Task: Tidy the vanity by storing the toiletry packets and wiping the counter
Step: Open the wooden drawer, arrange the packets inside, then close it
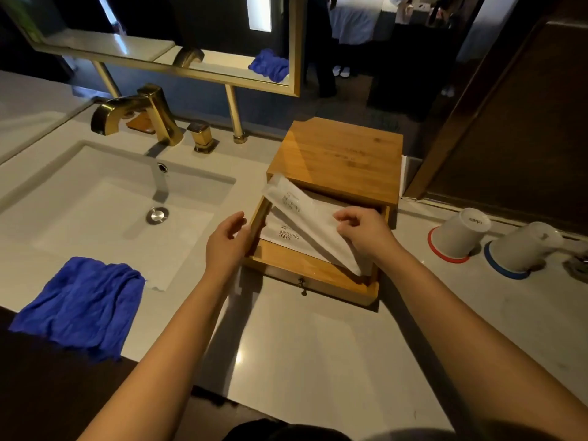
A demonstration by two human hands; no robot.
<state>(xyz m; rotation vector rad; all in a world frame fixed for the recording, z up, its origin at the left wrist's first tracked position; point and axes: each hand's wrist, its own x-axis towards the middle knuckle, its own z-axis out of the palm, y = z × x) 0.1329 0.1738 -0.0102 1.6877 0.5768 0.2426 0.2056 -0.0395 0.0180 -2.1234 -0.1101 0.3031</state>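
A bamboo box [337, 157] stands on the counter with its drawer [305, 268] pulled out toward me. A white packet marked "BRUSHING TEETH" [286, 233] lies flat inside the drawer. A second long white toiletry packet [302, 211] slants across the drawer, its far end poking over the left wall. My right hand [362, 230] pinches that packet near its near end. My left hand [227, 243] rests against the drawer's left wall, fingers curled and holding nothing. A crumpled blue cloth [82, 303] lies on the counter's front edge, left of my arms.
A white sink basin [105, 211] with a gold faucet [136, 113] fills the left side. Two upturned white cups [458, 237] [521, 249] sit on red and blue coasters at the right. A gold-framed mirror [296, 58] hangs behind; pale counter [311, 361] stretches before the drawer.
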